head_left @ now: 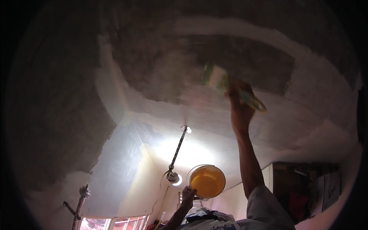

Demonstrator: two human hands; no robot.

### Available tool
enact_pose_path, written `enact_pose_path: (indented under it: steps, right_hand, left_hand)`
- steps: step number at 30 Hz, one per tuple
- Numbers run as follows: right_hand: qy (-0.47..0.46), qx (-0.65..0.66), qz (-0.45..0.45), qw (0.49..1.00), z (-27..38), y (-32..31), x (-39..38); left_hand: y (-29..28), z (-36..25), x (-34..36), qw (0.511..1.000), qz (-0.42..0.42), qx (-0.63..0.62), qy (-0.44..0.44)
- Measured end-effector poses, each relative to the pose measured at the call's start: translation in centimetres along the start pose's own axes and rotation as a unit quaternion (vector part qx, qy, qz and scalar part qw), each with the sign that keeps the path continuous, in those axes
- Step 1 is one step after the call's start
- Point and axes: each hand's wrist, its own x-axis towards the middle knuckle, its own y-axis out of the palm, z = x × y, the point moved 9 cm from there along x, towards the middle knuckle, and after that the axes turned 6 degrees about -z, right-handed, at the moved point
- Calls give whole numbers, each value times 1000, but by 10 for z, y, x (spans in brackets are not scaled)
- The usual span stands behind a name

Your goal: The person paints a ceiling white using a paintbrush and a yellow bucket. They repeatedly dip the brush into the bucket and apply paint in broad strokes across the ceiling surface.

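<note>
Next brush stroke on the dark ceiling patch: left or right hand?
Right, probably: the right hand is raised toward the dark patch, gripping the brush. The left hand is lower, occupied with the bucket.

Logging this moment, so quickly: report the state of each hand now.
Left hand: holding the bucket.
Right hand: closed, holding the wide brush.

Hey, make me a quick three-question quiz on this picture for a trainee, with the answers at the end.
1. Pick one. The right hand holds: a) a roller; b) a brush; c) a trowel.
2. True or false: the bucket held by the left hand looks blue inside.
3. Where in the picture is the right hand compared with the left hand?

Key:
1. b
2. False; the bucket looks orange inside.
3. Higher and farther right.
</note>
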Motion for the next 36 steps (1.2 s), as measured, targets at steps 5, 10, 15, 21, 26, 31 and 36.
enact_pose_path:
  steps: [5,10,15,21,26,31,36]
  right_hand:
    - [-262,-44,14,964,40,45,57]
    - [-188,-92,-1,978,28,24,78]
    - [-223,-165,-64,959,39,-23,81]
    - [-359,-183,-84,911,62,-20,56]
    - [-405,-280,-77,867,54,44,41]
    - [-354,-248,-43,901,35,87,32]
    - [-336,-253,-38,907,24,136,16]
  left_hand:
    - [-8,5,-2,1000,-10,5,-1]
    - [-13,9,0,999,-31,21,-3]
    - [-14,10,4,1000,-12,7,0]
    - [-10,8,6,1000,-5,14,-6]
    - [-10,12,6,1000,-2,2,-7]
    - [-11,12,6,1000,-18,20,-10]
    - [-15,6,1,1000,-25,7,-7]
